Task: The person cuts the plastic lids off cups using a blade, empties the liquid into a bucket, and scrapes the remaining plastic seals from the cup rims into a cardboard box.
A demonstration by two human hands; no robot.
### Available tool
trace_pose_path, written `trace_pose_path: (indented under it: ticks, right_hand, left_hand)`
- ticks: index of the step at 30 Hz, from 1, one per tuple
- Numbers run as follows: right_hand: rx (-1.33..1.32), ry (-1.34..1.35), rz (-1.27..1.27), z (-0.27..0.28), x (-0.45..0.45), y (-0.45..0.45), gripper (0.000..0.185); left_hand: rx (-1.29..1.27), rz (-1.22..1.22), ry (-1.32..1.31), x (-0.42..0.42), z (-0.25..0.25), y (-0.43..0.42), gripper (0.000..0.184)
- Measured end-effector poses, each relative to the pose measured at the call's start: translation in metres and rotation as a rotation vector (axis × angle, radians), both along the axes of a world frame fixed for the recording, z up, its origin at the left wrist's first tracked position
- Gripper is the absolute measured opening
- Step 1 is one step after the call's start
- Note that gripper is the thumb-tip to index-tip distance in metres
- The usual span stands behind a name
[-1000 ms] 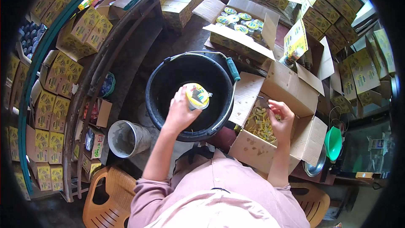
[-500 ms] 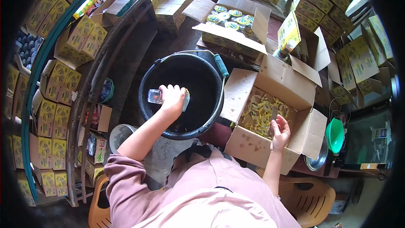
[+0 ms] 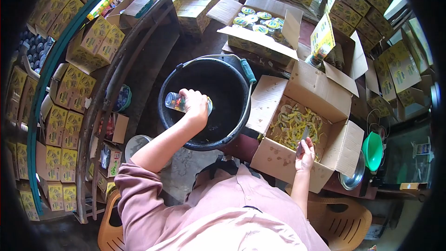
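My left hand (image 3: 197,108) is wrapped round a clear plastic cup (image 3: 173,101), which lies on its side above the black bucket (image 3: 164,123). Colourful print shows on the cup, and part of it is hidden by my fingers. Inside the bucket it is dark, so its contents are hard to make out. My right hand (image 3: 305,158) grips a knife (image 3: 305,134) with a flat grey blade, over the near side of an open cardboard box (image 3: 290,162). Thin yellow strips (image 3: 290,125) lie heaped on that box's floor.
Behind the bucket stands an open carton (image 3: 253,43) of lidded cups. A green basin (image 3: 373,151) and a metal bowl (image 3: 351,179) are at the right. Stacked yellow cartons (image 3: 60,125) line the left shelf. A grey pail (image 3: 137,146) sits beside my left arm.
The whole view has shifted slightly to the right. My left hand still has the cup over the bucket. The knife blade now points more upward in my right hand.
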State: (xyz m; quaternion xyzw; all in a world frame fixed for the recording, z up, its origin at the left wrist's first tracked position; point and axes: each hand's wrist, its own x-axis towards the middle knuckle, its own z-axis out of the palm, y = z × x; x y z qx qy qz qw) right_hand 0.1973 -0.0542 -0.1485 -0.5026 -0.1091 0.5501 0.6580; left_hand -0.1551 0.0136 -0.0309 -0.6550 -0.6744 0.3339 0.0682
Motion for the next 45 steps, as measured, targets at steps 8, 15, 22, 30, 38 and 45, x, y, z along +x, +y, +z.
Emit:
trace_pose_path:
  ticks: [8,15,22,30,38,45]
  right_hand:
    - [0.0,-0.006,0.009,0.002,-0.002,-0.002,0.022]
    - [0.014,0.022,0.018,0.002,0.0,-0.002,0.022]
    - [0.016,0.043,0.015,0.0,0.002,-0.004,0.022]
    - [0.023,0.055,0.031,0.001,0.003,-0.006,0.024]
    - [0.018,0.042,0.032,0.0,0.003,-0.005,0.023]
    - [0.036,0.047,0.016,0.0,0.0,-0.004,0.02]
  left_hand:
    - [-0.006,0.012,-0.006,0.001,0.005,-0.002,0.046]
    - [0.01,0.015,0.024,-0.002,0.009,-0.002,0.044]
    - [0.024,0.026,-0.019,-0.001,0.022,-0.004,0.036]
    - [0.081,-0.058,-0.037,-0.005,0.021,-0.006,0.038]
    - [0.31,-0.275,-0.214,-0.016,0.039,-0.005,0.031]
    - [0.311,-0.402,-0.15,-0.027,0.07,0.009,0.038]
